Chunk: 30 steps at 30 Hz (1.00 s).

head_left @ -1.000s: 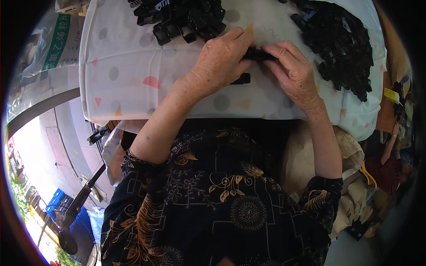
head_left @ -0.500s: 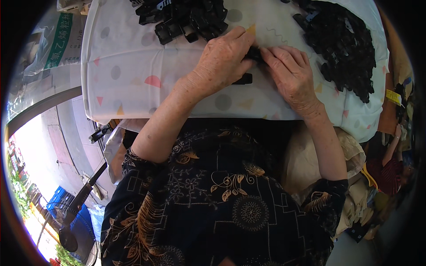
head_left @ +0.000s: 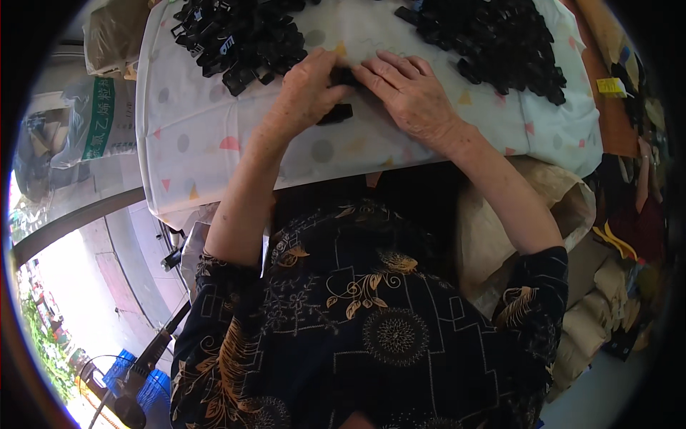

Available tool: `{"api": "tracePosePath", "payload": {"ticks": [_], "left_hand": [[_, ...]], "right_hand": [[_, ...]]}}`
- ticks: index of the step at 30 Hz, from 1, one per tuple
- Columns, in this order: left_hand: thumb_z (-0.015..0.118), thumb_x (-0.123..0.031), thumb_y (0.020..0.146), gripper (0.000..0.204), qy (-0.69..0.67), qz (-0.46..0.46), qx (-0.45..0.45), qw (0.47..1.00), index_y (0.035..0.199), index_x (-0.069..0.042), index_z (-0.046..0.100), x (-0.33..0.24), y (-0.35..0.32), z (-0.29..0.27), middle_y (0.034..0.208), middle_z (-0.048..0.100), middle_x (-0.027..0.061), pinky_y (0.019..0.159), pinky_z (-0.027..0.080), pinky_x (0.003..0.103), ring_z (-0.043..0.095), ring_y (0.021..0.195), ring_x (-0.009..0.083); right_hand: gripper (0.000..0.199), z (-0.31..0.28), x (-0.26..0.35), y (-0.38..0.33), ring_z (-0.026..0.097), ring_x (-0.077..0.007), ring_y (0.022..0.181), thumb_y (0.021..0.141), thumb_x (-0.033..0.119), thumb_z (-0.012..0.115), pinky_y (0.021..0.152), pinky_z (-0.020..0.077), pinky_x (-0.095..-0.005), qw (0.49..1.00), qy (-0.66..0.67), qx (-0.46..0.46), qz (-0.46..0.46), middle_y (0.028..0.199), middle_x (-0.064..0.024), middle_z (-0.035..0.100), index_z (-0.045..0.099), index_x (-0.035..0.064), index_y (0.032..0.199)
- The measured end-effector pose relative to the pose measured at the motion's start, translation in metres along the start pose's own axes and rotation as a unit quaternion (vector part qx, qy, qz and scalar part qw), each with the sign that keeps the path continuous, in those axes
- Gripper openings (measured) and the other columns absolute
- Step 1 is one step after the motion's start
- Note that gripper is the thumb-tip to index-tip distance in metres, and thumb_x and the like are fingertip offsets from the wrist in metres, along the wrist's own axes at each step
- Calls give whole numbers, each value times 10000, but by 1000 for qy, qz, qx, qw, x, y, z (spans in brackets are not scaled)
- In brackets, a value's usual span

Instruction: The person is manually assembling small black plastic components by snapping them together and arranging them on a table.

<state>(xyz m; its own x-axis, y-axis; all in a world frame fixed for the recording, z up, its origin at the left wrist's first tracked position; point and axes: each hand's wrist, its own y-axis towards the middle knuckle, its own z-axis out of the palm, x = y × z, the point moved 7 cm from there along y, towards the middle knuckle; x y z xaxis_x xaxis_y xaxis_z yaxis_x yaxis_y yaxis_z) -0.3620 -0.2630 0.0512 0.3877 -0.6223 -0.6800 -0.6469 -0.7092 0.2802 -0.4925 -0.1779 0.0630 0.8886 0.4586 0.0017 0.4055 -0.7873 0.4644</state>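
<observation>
My left hand (head_left: 309,89) and my right hand (head_left: 407,91) meet over a white cloth with coloured dots and triangles (head_left: 200,136). Both hands close on a small black plastic part (head_left: 346,74) between their fingertips. A second black part (head_left: 334,114) lies on the cloth just under my left hand. A heap of black plastic parts (head_left: 239,32) lies at the far left of the cloth, close to my left hand. Another, larger heap of black parts (head_left: 493,36) lies at the far right, beyond my right hand.
A brown paper sack (head_left: 500,229) stands below the cloth's edge at my right side. A printed woven bag (head_left: 100,129) leans at the left. A yellow item (head_left: 612,86) lies on the brown surface at the right.
Both hands stay together on the black part; they sit slightly higher in the picture as the view shifted, and the fingers have shifted on the part.
</observation>
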Motion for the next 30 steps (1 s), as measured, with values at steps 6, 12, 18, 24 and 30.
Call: {"api": "tracePosePath", "payload": {"ticks": [6,12,18,24,30], "left_hand": [[775,-208,736,400,-16,-68,79,994,1082,-40,664,8,2,7,965,637,148,790,526,401,645,903,326],[737,-216,780,406,-27,-73,63,995,1115,-5,646,2,-13,7,1041,635,161,854,520,411,641,951,330],[767,-256,832,501,-99,-120,-27,987,1241,-38,576,1,-47,-3,1111,608,144,894,511,415,630,1005,319],[816,-214,782,646,77,26,-91,993,1327,-110,485,-38,-61,-7,1165,557,128,927,496,445,582,1100,336],[803,-165,773,691,73,24,-88,993,1363,-110,447,-27,-40,9,1198,556,130,934,494,453,560,1141,350]], "right_hand": [[365,-6,0,4,576,-260,1204,964,109,572,1009,433,-407,997,79,-7,25,1253,-72,611,617,101,1327],[281,16,-19,42,657,-295,920,1011,101,545,829,530,-352,930,327,-87,144,1171,-136,636,612,59,1281],[289,61,-20,48,633,-348,1035,985,174,560,906,501,-470,965,176,-97,168,1126,-132,645,624,109,1260],[368,42,-7,61,556,-345,1180,942,161,626,1047,415,-496,982,67,-48,167,1225,-152,597,546,83,1292],[253,43,-22,40,627,-356,1062,960,180,569,906,493,-483,962,53,-157,217,1120,-139,658,646,109,1191]]}}
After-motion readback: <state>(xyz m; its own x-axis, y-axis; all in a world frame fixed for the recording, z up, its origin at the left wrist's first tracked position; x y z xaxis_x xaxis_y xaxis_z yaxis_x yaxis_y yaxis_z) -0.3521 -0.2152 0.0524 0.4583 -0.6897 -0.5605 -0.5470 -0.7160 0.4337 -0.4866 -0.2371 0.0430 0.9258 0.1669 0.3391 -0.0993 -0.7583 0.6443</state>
